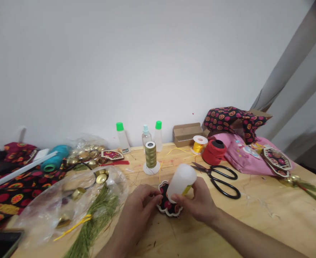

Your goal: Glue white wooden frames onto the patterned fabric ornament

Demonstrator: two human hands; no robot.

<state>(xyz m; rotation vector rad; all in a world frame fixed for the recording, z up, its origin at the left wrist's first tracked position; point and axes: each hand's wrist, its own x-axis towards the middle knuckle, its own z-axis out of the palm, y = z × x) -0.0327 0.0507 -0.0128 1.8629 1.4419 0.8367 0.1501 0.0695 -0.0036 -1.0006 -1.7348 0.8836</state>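
My right hand (201, 200) is closed around a white squeeze bottle (182, 181) with a bit of yellow-green label. The bottle is tipped base-up, and its mouth end is hidden low over a dark patterned fabric piece (171, 209). That piece has a pale scalloped border and lies on the wooden table (190, 236). At its left edge, my left hand (144, 202) pinches the border between thumb and fingers. Just beyond it stands an olive thread spool (150, 157). Black-handled scissors (219, 177) lie right of my right hand.
Green-capped bottles (158, 136) stand by the wall, near a small carton (187, 133), yellow thread (198, 146) and a red spool (214, 152). Pink fabric (235, 154) is at right. Leftward lie green tassels (98, 208), a plastic bag (45, 211), brass bells (85, 154) and a phone (3, 243).
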